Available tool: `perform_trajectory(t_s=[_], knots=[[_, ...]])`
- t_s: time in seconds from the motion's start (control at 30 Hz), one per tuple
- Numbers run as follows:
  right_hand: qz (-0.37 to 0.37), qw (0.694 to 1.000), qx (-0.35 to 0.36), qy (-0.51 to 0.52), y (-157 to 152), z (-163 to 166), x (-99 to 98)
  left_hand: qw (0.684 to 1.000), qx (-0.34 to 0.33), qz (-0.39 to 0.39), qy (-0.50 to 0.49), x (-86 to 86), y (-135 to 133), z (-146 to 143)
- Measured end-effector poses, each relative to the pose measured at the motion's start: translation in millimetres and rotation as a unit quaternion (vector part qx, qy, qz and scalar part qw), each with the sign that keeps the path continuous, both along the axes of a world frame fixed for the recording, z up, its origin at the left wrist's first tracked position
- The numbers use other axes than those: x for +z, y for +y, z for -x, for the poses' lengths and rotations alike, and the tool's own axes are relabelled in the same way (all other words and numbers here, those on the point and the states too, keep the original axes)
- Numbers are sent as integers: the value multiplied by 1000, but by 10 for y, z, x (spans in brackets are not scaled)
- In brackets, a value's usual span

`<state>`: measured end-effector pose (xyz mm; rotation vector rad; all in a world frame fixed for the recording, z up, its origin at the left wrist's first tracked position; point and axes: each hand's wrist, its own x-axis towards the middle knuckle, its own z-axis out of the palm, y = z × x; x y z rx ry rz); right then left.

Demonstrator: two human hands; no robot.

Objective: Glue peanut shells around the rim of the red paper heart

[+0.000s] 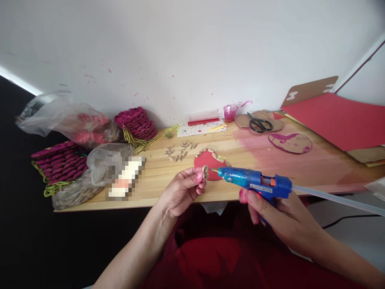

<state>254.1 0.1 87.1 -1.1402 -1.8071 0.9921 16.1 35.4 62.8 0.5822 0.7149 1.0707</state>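
Note:
My left hand (183,188) pinches a small pale nut shell (205,172) between thumb and fingers, held just above the table's front edge. My right hand (279,214) grips a blue hot glue gun (255,182), a clear glue stick (337,198) trailing from its back. The gun's tip touches or nearly touches the shell. Behind them a red disc (207,165) lies on the wooden table (156,176), with several shells stuck along its far rim.
Loose shells (179,151) lie behind the disc. Woven magenta baskets (136,122) and plastic bags (69,120) crowd the left. Black scissors (259,123), a pink cup (230,112), a stained cardboard disc (290,142) and red sheets (339,118) are at the right.

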Motion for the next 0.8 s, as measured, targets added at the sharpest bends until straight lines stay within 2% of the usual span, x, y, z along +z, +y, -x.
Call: perform_trajectory(t_s=[0.17, 0.37, 0.8], knots=[[-1, 999, 15, 39, -37, 14, 31, 1000, 0, 1, -9, -4, 5, -10], [23, 999, 40, 20, -76, -36, -48, 999, 14, 8, -29, -14, 4, -28], [-48, 997, 50, -27, -78, -6, -13, 998, 33, 20, -39, 2, 1, -40]])
